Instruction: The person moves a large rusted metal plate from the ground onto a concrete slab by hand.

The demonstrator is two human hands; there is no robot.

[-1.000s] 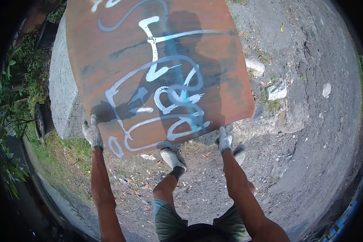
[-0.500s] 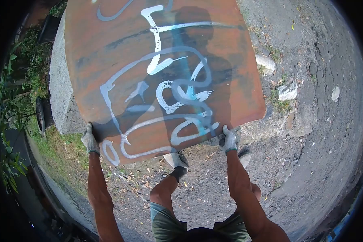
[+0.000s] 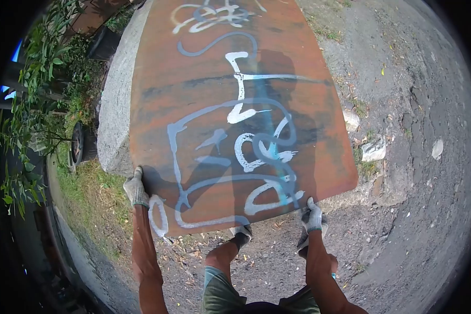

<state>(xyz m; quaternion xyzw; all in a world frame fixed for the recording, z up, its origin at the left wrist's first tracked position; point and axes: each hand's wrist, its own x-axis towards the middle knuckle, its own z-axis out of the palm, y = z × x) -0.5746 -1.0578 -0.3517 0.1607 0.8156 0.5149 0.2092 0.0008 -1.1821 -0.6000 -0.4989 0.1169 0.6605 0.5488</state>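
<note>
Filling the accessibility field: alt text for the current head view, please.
A person's gloved left hand and gloved right hand hold the near edge of a large, rust-brown sheet marked with white and blue-grey painted scrawls. A pale concrete block shows along its left side, with plants beyond and rough stony ground to the right.

Rust-brn sheet (image 3: 157, 120) w/ wht & gray-blue painted marks.
Sheet: dk smudgy bands across, wht strokes in mid, gray-blue loops & squiggles, pale turquoise streak thru. L hand (image 3: 136, 189) & R hand (image 3: 312, 214): off-wht gloves, teal cuff edges. Shorts (image 3: 220, 293): dk green w/ lighter blue-green side. Block (image 3: 115, 115): lt gray, speckled. Ground (image 3: 429, 209): gray, flecked w/ pale bits. Grass (image 3: 102, 193): yellow-green. Leaves (image 3: 42, 78): green. Pot (image 3: 78, 142): blk. Stone (image 3: 373, 149): whitish w/ gray.
</note>
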